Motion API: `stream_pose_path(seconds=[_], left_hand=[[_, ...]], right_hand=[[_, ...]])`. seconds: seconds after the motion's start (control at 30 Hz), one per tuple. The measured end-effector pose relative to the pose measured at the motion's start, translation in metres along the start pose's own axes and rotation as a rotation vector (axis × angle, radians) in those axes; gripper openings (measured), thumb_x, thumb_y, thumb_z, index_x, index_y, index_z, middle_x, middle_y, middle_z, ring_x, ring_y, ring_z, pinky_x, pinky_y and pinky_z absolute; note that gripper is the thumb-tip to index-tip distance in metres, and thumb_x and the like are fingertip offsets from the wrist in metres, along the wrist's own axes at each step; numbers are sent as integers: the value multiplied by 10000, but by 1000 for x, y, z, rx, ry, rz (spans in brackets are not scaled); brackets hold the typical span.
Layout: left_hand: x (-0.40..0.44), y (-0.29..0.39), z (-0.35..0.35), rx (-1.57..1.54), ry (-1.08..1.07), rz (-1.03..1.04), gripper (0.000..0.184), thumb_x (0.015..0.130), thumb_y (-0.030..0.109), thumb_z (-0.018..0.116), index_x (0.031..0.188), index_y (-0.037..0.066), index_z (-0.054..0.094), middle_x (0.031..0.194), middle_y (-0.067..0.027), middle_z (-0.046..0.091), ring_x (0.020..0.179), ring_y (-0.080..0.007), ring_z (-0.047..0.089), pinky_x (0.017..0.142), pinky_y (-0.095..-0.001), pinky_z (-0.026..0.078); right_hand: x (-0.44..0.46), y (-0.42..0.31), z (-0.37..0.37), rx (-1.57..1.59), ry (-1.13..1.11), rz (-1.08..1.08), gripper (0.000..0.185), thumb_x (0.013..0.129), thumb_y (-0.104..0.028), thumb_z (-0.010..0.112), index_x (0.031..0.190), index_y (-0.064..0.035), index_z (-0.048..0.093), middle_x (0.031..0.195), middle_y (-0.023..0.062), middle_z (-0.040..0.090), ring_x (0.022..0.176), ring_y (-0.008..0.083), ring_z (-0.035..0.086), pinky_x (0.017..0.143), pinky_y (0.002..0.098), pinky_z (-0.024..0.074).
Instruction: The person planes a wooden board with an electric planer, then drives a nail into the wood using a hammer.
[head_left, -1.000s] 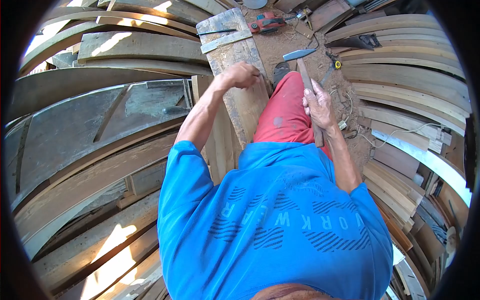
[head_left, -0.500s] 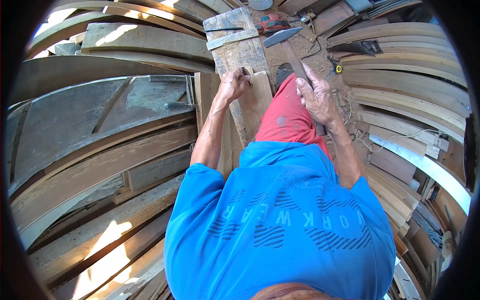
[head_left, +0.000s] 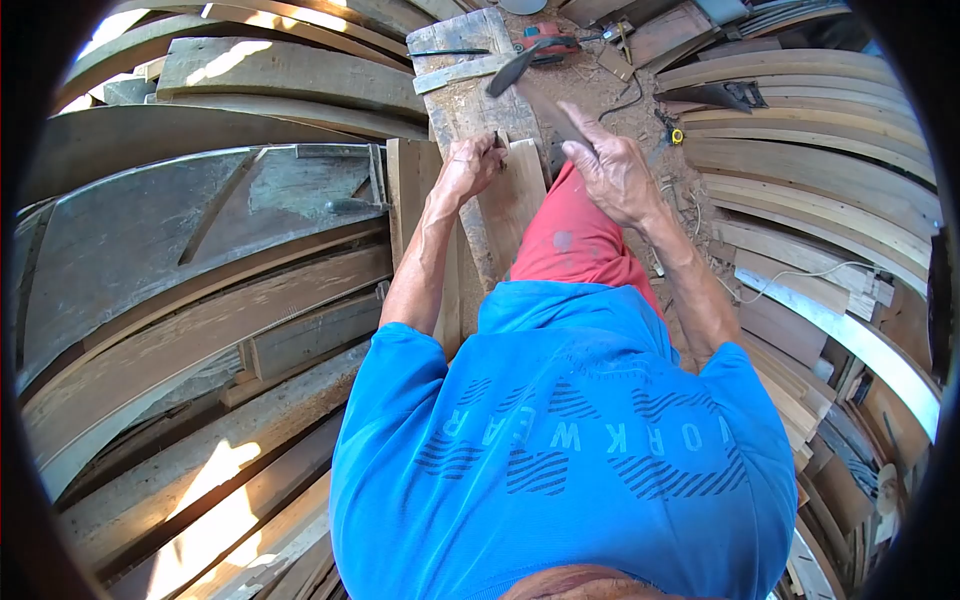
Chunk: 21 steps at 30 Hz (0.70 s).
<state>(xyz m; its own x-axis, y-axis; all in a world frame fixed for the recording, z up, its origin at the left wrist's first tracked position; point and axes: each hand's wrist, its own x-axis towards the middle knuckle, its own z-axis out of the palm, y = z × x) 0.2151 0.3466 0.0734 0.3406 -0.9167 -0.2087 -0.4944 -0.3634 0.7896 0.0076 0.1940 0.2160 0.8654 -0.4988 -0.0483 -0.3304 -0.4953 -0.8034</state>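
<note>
My right hand (head_left: 612, 172) is closed round the wooden handle of a hammer (head_left: 512, 72). The hammer is raised and tilted to the left, its handle blurred by motion. My left hand (head_left: 470, 166) is closed at the end of a pale wooden board (head_left: 515, 195), gripping a short dark-ended tool (head_left: 500, 139) that is mostly hidden by the fingers. That board lies beside my leg, on a worn, sawdust-covered plank (head_left: 462, 112). The hammer head is above and slightly right of my left hand, apart from it.
A red power tool (head_left: 548, 42) lies ahead on the sawdusty floor, with a yellow tape measure (head_left: 677, 136) to the right. A wooden strip (head_left: 465, 74) crosses the plank. Stacked curved boards (head_left: 250, 80) line the left, and more boards (head_left: 810, 165) the right.
The hammer has swung left, its head nearer to my left hand's side. My right hand has moved slightly up and left with it. My left hand has stayed nearly still.
</note>
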Motion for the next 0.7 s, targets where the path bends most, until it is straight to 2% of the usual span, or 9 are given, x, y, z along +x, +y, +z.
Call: stream_pose_path(seconds=[0.1, 0.17, 0.2, 0.33, 0.43, 0.47, 0.57, 0.63, 0.7], left_hand=[[1, 10, -4, -67, 9, -28, 155, 963, 133, 685, 900, -9, 690, 728, -178, 693, 702, -295, 715, 666, -425, 536], [2, 6, -3, -97, 26, -8, 132, 938, 99, 700, 889, -15, 655, 733, -223, 652, 691, -354, 691, 654, -454, 520], [3, 3, -3, -75, 20, -18, 140, 949, 119, 695, 896, -9, 674, 729, -194, 672, 688, -319, 700, 656, -437, 528], [2, -11, 7, -17, 4, -33, 172, 972, 166, 684, 915, 8, 717, 720, -129, 714, 670, -234, 712, 649, -393, 542], [3, -4, 3, -78, 24, -61, 179, 952, 167, 697, 893, -2, 690, 722, -165, 700, 695, -310, 714, 657, -417, 542], [3, -2, 3, -120, 34, -88, 186, 941, 166, 704, 881, -7, 675, 724, -184, 693, 709, -352, 717, 664, -432, 542], [2, -2, 11, -41, 71, -160, 227, 930, 228, 713, 941, 2, 728, 737, -170, 722, 702, -293, 740, 674, -418, 564], [1, 4, 13, -152, 86, -280, 253, 922, 245, 700, 978, 3, 749, 748, -157, 742, 685, -252, 747, 682, -401, 579], [4, 6, 14, -219, 118, -348, 257, 927, 255, 690, 967, 8, 753, 727, -123, 743, 653, -197, 733, 658, -373, 578]], right_hand=[[3, 0, 4, 2, -3, 89, 525, 1033, -231, 594, 1507, -23, 504, 1339, 286, 650, 1226, 404, 666, 1017, 428, 533], [14, 0, -7, -167, -209, 158, 524, 1035, -234, 597, 1501, -13, 506, 1318, 298, 653, 1199, 420, 673, 999, 427, 537], [19, -1, -11, -250, -318, 192, 524, 1035, -235, 598, 1498, -8, 507, 1307, 303, 654, 1185, 428, 677, 989, 427, 539], [10, -14, 0, -21, 13, 115, 521, 1023, -252, 589, 1492, -34, 519, 1211, 294, 683, 1112, 470, 677, 953, 500, 528], [19, -7, -9, -287, -338, 193, 517, 1018, -230, 600, 1486, -25, 521, 1181, 317, 678, 1113, 469, 676, 969, 495, 522], [18, -1, -10, -262, -305, 150, 529, 1024, -233, 607, 1486, 6, 511, 1160, 298, 706, 1103, 446, 697, 967, 471, 525], [4, 27, 9, -15, 74, -36, 543, 1036, -248, 592, 1500, 16, 493, 1180, 274, 726, 1097, 425, 713, 972, 481, 519], [1, 19, 5, 46, 130, 43, 549, 1053, -280, 583, 1501, 25, 495, 949, 146, 735, 835, 250, 711, 777, 403, 555], [-7, 9, -13, 218, 0, 322, 541, 1051, -288, 576, 1470, 48, 513, 821, 106, 671, 762, 190, 654, 734, 357, 539]])
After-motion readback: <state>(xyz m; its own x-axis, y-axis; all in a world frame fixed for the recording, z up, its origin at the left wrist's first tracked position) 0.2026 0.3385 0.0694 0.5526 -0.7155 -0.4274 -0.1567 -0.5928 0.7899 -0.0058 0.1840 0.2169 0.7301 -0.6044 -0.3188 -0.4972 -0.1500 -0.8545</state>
